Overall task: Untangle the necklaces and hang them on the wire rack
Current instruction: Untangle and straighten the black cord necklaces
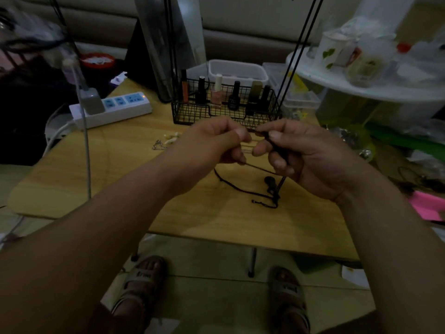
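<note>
Light wooden tabletop (120, 179): bare wood ctr-left & below hands to near edge.
Black wire rack w/ basket (226, 114): upper ctr, just behind hands.
Thin black cord necklace (240, 189): ctr. L hand (216, 141) & R hand (296, 155) each pinch it, fingers curled. Rest trails in loops onto wood, small dark pendant.

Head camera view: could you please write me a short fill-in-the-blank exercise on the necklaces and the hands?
1. The left hand and the right hand both pinch a ____ cord necklace.
2. Its lower part lies on the ____ table.
3. A silver chain lies on that table, to the ____ of the left hand.
4. The ____ polish bottles stand inside the wire basket.
Missing words: black; wooden; left; nail.
</note>
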Motion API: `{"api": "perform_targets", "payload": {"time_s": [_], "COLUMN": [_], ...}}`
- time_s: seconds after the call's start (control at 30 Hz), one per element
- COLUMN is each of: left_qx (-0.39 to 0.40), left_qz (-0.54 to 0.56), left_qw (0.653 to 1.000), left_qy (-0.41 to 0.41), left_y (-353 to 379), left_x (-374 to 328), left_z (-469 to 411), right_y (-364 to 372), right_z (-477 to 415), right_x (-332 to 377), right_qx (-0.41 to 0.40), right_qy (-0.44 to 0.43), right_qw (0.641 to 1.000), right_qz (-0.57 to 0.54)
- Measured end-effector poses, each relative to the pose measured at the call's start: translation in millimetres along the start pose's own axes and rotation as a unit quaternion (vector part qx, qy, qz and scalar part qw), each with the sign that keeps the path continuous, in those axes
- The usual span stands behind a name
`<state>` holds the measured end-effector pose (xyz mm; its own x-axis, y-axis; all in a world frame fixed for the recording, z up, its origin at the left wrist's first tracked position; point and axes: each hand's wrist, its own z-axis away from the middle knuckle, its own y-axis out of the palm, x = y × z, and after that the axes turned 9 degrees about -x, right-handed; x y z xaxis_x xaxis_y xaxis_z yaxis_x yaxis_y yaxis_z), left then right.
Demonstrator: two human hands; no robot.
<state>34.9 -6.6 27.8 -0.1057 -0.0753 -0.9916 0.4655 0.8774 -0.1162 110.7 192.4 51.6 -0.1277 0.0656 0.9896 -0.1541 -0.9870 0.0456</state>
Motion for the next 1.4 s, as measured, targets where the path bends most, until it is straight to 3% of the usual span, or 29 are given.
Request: {"api": "perform_targets", "payload": {"time_s": [0.13,0.27,0.37,0.43,0.5,0.67,0.9,1.1,1.27,1.4], "left_qx": [0.005,0.006,0.002,-0.003,-0.004,-0.006,0.01,0.057,0.061,0.071], "left_qz": [0.091,0.098,0.046,-0.03,-0.079,-0.08,-0.013,0.055,0.034,0.035], "left_qw": [0.995,0.995,0.999,1.0,0.997,0.996,1.0,0.997,0.997,0.995], "left_qy": [-0.027,-0.01,0.008,0.007,-0.015,-0.043,-0.026,-0.021,-0.014,-0.058], "left_y": [-7,-6,-11,-15,-19,-30,-26,-2,5,2], "left_x": [-6,-7,-8,-7,-5,-6,-10,-8,-10,-11], "left_z": [-3,-3,-2,-2,-3,-4,-4,-7,-15,-22], "right_y": [0,1,1,2,2,1,12,19,12,-4], "right_z": [-2,-3,-2,0,-1,-2,-3,-8,-10,-12], "right_x": [1,1,-2,-7,-11,-6,-2,2,4,2], "right_qx": [-0.036,-0.053,-0.094,-0.131,-0.161,-0.165,-0.133,-0.134,-0.15,-0.194], "right_qy": [-0.017,-0.04,-0.065,-0.089,-0.091,-0.052,-0.05,-0.083,-0.095,-0.068], "right_qw": [0.999,0.998,0.981,0.94,0.924,0.972,0.989,0.986,0.982,0.976], "right_qz": [-0.014,0.014,0.158,0.302,0.334,0.159,-0.033,-0.059,-0.06,-0.071]}}
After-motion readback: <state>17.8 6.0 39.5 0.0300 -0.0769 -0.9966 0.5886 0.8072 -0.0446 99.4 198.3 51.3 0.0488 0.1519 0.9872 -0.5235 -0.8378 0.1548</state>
